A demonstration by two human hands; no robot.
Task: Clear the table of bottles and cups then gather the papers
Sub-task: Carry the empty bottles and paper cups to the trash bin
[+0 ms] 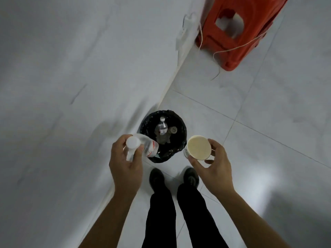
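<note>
My left hand (123, 163) grips a clear plastic bottle (146, 145) with a white cap and a red-and-white label, held over the near left rim of a black-lined bin (181, 140). My right hand (213, 163) holds a paper cup (198, 147), its cream inside facing up, just right of the bin. Inside the bin lie another clear bottle (162, 127) and a small round brown piece (173, 130).
The bin stands on white floor tiles against a white wall (71, 86) on the left. My black shoes (174, 178) are just in front of it. A stack of red plastic stools (238, 31) and a white power strip (184, 29) with cord sit further back.
</note>
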